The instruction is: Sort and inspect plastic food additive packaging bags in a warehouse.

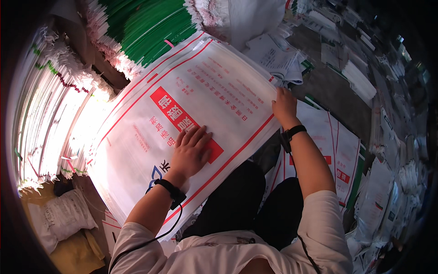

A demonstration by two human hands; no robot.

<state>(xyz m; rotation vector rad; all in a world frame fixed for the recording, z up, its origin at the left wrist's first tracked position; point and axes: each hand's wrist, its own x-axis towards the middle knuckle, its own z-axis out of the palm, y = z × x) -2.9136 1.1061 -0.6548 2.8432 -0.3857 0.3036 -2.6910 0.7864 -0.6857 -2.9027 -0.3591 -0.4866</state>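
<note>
A big white woven sack [150,114] with red border lines and a red printed band lies flat on top of a stack in front of me. My left hand [191,150] rests flat on it, palm down, fingers together, over the red band. At the sack's right edge, my right hand [284,106] grips the edge of the top sack. Both wrists carry black bands, and a black cable runs from the left one.
Tall stacks of white sacks [50,105] stand on the left, and a green-striped stack [146,27] at the top. More printed sacks [342,155] lie on the floor at right, with loose bundles [278,55] behind. A filled white bag [64,214] sits lower left.
</note>
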